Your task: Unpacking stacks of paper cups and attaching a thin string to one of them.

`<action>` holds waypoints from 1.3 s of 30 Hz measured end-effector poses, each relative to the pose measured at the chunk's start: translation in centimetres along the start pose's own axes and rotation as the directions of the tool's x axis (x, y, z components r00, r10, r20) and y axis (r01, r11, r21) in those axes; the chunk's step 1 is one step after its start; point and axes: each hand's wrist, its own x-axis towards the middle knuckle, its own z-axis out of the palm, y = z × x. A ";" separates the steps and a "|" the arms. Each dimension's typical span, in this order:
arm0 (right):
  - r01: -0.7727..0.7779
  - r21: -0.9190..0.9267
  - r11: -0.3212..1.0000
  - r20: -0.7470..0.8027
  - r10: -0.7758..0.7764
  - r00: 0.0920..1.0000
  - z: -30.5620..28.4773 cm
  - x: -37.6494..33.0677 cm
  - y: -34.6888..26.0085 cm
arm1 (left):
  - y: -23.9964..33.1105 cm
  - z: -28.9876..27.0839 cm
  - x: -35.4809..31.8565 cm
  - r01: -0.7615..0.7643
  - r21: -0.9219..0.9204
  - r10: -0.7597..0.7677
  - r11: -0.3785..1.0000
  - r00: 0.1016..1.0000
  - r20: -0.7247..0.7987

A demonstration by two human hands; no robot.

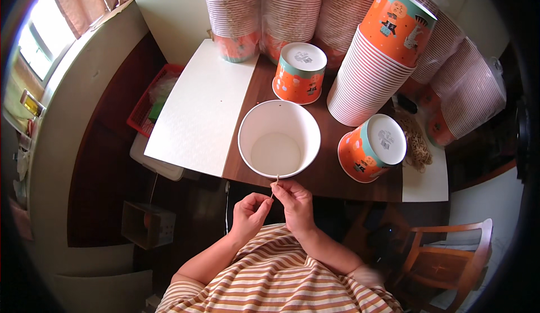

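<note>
A white paper bucket (279, 138) stands upright and open at the near edge of the brown table (326, 169). Just below its rim, my left hand (249, 213) and my right hand (294, 200) pinch a thin pale string (275, 186) between fingertips; the string rises to the bucket's rim. Two orange printed buckets stand upside down nearby, one behind (299, 72) and one to the right (371, 147).
A tall leaning stack of nested buckets (377, 65) and several wrapped stacks (292, 9) crowd the back. A white board (202, 107) covers the table's left. A pile of strings (417, 141) lies at right. A wooden chair (444, 262) and a red basket (154, 96) stand below.
</note>
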 end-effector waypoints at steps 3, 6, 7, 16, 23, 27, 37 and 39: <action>0.016 0.022 1.000 -0.024 -0.016 1.000 0.3 0.5 -0.8 | -0.1 -0.2 -0.1 0.024 0.006 -0.024 1.000 1.000 0.017; 0.021 0.007 1.000 -0.044 -0.020 0.999 0.6 0.9 -1.3 | -0.3 -0.2 -0.2 0.052 0.023 -0.053 0.998 0.998 0.032; 0.023 0.004 1.000 -0.059 -0.023 0.998 0.7 1.0 -1.4 | -0.3 -0.2 -0.3 0.063 0.033 -0.065 0.997 0.997 0.035; 0.003 0.011 1.000 -0.075 -0.002 0.997 0.8 1.6 -2.0 | -1.4 -0.2 -0.5 0.088 0.056 -0.092 0.995 0.993 0.076; 0.007 -0.012 1.000 -0.099 -0.008 0.995 0.7 1.8 -1.6 | -1.8 0.0 0.0 0.084 0.049 -0.088 0.995 0.992 0.093; 0.029 -0.100 0.995 -0.103 -0.039 0.994 0.7 1.9 -1.7 | -1.8 0.1 0.1 0.097 0.033 -0.099 0.995 0.991 0.092; -0.020 -0.095 0.995 -0.127 0.008 0.992 1.0 2.4 -2.1 | -1.5 0.3 0.2 0.103 0.001 -0.103 0.995 0.990 0.097; -0.032 -0.105 0.994 -0.126 0.019 0.992 1.2 2.5 -2.5 | -1.5 0.3 0.3 0.099 0.005 -0.099 0.995 0.990 0.101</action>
